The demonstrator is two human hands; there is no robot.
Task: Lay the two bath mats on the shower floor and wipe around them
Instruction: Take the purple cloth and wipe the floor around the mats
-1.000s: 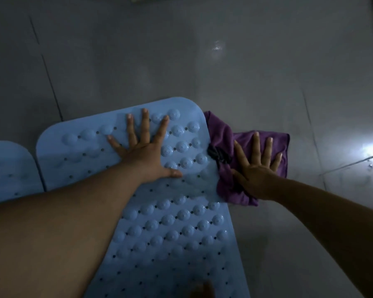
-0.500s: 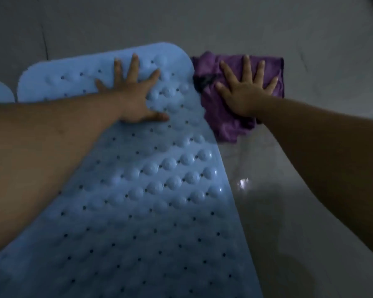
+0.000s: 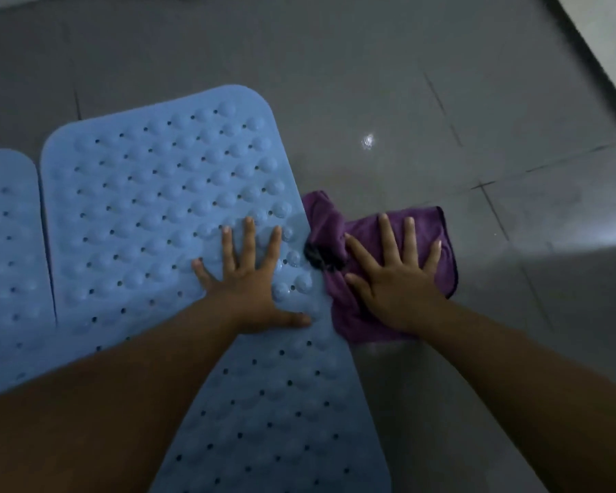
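I'm wiping beside the mat [image 3: 164,193]: right hand [image 3: 399,279] flat on cloth [image 3: 438,225], left hand [image 3: 249,279] splayed (holding nothing); next, sweeping onward.

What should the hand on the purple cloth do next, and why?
Probably slide the cloth along the floor beside the mat. The right hand lies flat on it at the mat's edge, the left hand presses the mat down, and both mats already lie flat.

Two blue studded bath mats, perforated, flat on grey tile: right mat [image 3: 164,193]; left mat [image 3: 8,250] just beside, apparently not overlapping. Purple cloth [image 3: 363,236], crumpled, at the right mat's edge.
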